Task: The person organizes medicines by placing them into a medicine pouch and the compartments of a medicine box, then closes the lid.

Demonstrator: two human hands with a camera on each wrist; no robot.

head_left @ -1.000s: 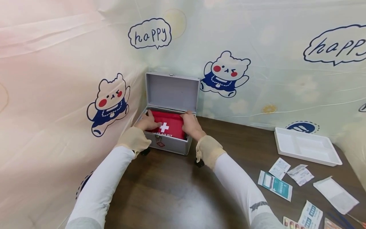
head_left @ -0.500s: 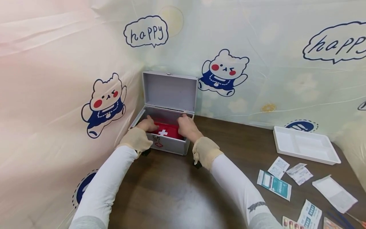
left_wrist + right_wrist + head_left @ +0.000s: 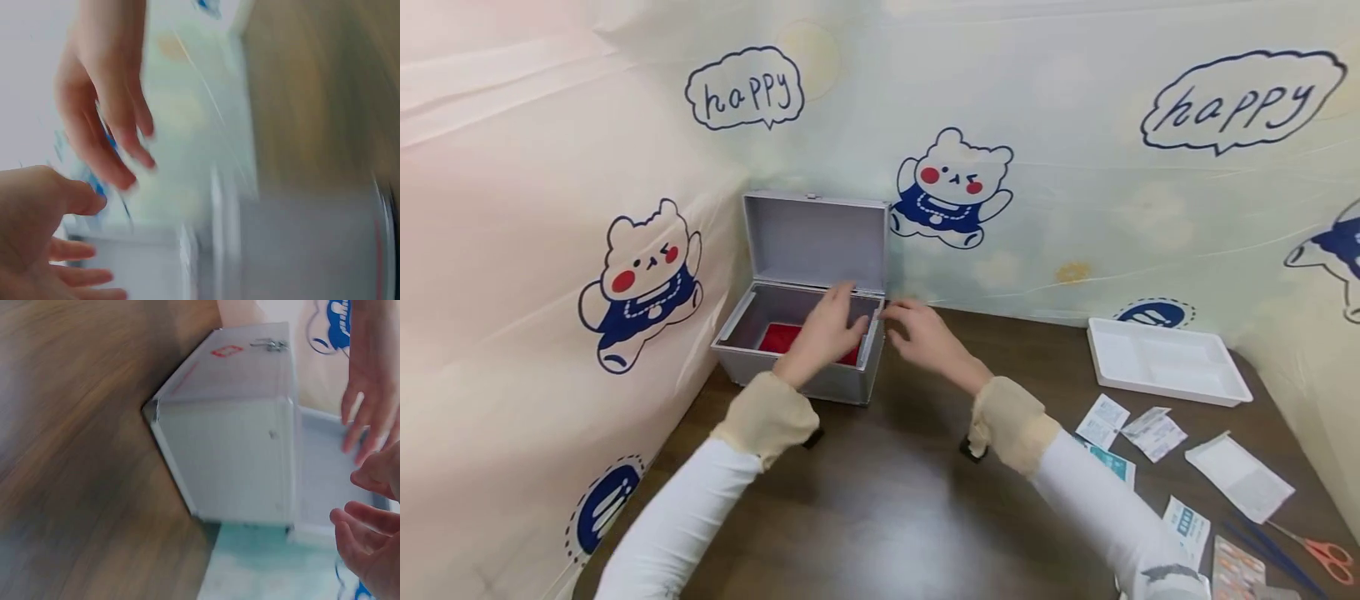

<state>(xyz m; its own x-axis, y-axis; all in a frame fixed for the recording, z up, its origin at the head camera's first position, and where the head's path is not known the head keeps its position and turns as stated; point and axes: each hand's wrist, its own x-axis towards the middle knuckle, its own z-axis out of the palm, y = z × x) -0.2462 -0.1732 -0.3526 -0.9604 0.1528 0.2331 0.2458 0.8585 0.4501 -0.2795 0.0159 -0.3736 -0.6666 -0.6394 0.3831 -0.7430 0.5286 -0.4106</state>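
A silver metal case [image 3: 797, 379] stands with its lid [image 3: 816, 242] raised against the back curtain. Low inside it lies the red first aid pouch [image 3: 777, 337], partly hidden by my left hand and the case wall. My left hand [image 3: 824, 333] is over the case's right side, fingers extended and thumb apart, holding nothing. Just beyond the right rim is my right hand [image 3: 928, 337], its fingers loosely bent and nothing in them. In the right wrist view, the case's end [image 3: 219, 456] shows below both hands.
A white divided tray [image 3: 1165, 358] sits at the back right of the wooden table [image 3: 880, 517]. Nearer lie several packets, including a white one [image 3: 1240, 479], and orange-handled scissors [image 3: 1330, 558]. Curtains [image 3: 1052, 208] border the table behind and on the left.
The red pouch has gone down into the case. Both hands have let go of it and moved up and right, the right one now outside the case. The head view has turned right.
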